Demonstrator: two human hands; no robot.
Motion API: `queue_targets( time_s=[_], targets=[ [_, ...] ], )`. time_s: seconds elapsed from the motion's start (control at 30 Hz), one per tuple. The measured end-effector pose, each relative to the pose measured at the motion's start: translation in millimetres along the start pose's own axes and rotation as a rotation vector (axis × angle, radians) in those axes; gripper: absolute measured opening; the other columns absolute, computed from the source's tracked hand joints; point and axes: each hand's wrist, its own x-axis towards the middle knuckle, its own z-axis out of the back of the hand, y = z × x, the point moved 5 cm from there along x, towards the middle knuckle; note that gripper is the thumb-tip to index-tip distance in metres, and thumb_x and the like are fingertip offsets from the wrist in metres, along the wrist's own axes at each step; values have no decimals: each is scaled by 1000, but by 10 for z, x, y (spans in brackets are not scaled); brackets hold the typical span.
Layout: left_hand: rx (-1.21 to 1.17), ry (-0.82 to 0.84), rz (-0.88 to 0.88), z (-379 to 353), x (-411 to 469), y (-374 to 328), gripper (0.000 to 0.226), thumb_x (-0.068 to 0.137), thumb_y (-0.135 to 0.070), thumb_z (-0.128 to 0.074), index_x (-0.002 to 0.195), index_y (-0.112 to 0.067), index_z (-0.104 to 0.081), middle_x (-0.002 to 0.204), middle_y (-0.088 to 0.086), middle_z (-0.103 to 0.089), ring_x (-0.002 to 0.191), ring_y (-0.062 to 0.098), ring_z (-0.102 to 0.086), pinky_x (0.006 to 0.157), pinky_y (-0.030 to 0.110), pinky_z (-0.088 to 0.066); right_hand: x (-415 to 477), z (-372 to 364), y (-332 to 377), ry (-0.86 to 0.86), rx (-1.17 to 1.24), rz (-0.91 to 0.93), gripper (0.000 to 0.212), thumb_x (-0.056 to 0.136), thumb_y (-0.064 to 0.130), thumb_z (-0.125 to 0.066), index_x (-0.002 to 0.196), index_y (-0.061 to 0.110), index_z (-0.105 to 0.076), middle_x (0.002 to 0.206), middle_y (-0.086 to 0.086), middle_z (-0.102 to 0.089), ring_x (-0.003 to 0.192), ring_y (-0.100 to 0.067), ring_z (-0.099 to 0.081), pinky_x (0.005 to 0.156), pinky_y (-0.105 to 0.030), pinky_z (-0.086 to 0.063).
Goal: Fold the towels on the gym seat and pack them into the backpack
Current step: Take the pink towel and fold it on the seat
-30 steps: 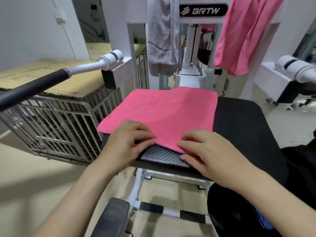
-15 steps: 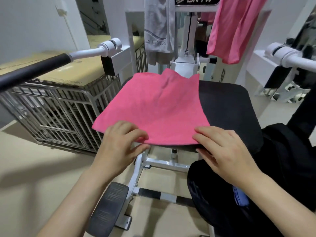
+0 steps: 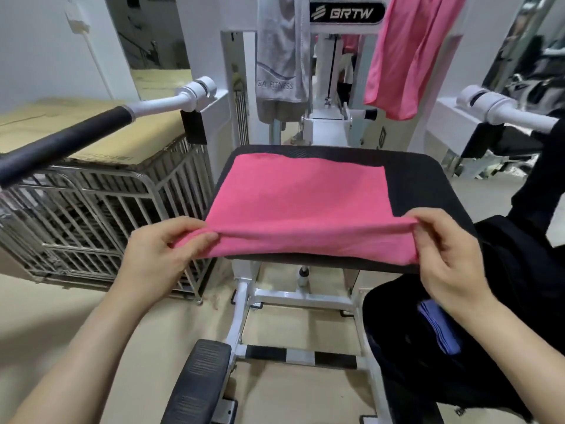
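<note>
the pink towel (image 3: 299, 206) lies flat on the black gym seat (image 3: 428, 185). it covers the left and middle of the pad and leaves a bare strip along the seat's right side. its near edge is lifted just off the seat's front edge.

the left hand (image 3: 162, 258) pinches the towel's near left corner between thumb and fingers, just off the seat's front left corner. the right hand (image 3: 449, 255) pinches the near right corner the same way, over the seat's front right part. both hands are closed on cloth and held well apart, and the towel's edge runs between them in a shallow sag.

the black backpack (image 3: 406, 347) sits below the seat's front right corner with its mouth open, and a blue cloth (image 3: 440, 328) shows inside it.

behind the seat a grey towel (image 3: 281, 56) printed with "fitness" hangs from the white machine frame. a hanging pink towel (image 3: 406, 56) is also behind the seat, further right, and a black plate (image 3: 347, 12) between them reads "brtw".

left of the seat stands a wire cage (image 3: 91, 215) with flat cardboard (image 3: 61, 127) on top. a black-padded handle bar (image 3: 61, 142) reaches across above the cage. below the seat's front, a black ribbed footplate (image 3: 195, 384) is fixed to the frame over the beige floor.
</note>
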Motion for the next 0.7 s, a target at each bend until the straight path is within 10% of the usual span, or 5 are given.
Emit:
queue_targets(
  time_s=[0.2,0.47,0.7],
  targets=[
    [-270,357,80,65,308,-12,22,89,-6,-64,93,-27,-72,92,1,-74,89,13,-67,86,39,-52,285,-105,-31,-15,170,-451,28,97,8,-49,87,28,-65,85,13,-63,76,6,-53,67,-4,-38],
    [-23,67,41,-296,1387,-72,18,99,-20,-48,101,-27,-64,97,-12,-66,97,13,-59,79,29,-39,954,-269,-194,-276,-191,-446,19,98,9,-38,100,12,-57,92,4,-56,90,-14,-50,77,-28,-34],
    [382,83,15,-648,1849,165,19,98,-30,-49,108,-22,-63,111,7,-69,104,33,-59,76,34,-37,1365,-590,-787,-41,-493,-439,20,93,5,-36,100,11,-54,97,-14,-61,87,-34,-56,67,-34,-32]
  ],
)
